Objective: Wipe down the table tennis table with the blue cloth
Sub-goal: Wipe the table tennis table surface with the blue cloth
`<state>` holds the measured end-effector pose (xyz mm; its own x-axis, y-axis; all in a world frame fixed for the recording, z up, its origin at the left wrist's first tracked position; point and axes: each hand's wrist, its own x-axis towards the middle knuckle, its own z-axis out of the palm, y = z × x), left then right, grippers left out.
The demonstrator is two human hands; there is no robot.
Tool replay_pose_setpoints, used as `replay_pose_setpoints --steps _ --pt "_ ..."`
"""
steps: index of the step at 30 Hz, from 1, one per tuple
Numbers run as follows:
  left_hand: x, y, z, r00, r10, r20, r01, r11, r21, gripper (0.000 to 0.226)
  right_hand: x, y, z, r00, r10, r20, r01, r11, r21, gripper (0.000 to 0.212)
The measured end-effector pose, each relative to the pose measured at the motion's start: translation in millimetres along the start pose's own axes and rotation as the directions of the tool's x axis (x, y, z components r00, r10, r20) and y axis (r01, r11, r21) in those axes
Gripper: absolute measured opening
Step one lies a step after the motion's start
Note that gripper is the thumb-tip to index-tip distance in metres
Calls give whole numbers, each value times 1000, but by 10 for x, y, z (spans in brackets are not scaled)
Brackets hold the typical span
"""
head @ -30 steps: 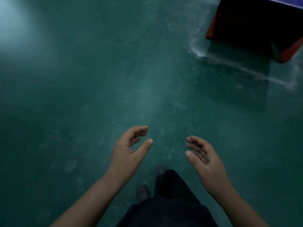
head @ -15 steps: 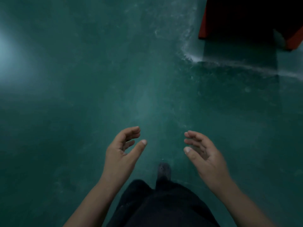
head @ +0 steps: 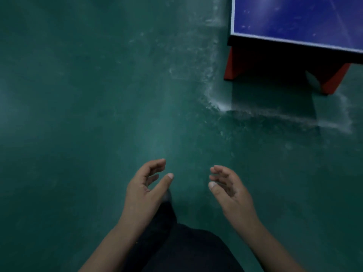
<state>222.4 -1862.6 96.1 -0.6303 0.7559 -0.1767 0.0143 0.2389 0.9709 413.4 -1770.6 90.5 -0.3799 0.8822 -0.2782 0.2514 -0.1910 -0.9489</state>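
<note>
Table tennis table (head: 298,20) coming into view upper right; left hand (head: 144,190) and right hand (head: 229,190) hanging loosely curled, holding nothing. Cloth unseen: locate it first.

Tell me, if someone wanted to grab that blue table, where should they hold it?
By its near corner, coming from the left hand side over open floor: the top overhangs the red leg there, leaving an edge that fingers could probably curl under.

table tennis table (head: 294,18) seen at upper right of frame, on floor (head: 78,95) | left hand (head: 144,190) and right hand (head: 231,190) held side by side, apart, at lower centre | leg (head: 182,248) below, between them
</note>
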Motion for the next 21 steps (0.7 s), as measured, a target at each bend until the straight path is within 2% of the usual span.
replay_pose_setpoints --steps 3,8,12,16,19,21 --pt "1011 262 -157 1000 14 11 -14 1000 14 24 769 -373 271 999 -20 -48 22 999 38 35" --pt "2454 621 -113 997 46 69 -48 998 39 23 1953 -854 421 995 -42 -89 45 999 31 38" --pt "3358 752 206 992 16 128 -22 998 50 23 2846 -1069 401 991 -24 -134 27 999 26 38" --pt "4358 842 648 986 -32 163 20 997 76 38 3920 -1194 324 990 -8 -142 10 1000 17 35" --pt "5138 1011 951 989 -61 136 49 995 90 28 4831 -1395 178 997 20 -81 -18 1000 23 38" --pt "5633 1204 1088 991 -58 123 44 993 110 29 5378 -1599 99 997 7 -76 -6 1000 3 38"
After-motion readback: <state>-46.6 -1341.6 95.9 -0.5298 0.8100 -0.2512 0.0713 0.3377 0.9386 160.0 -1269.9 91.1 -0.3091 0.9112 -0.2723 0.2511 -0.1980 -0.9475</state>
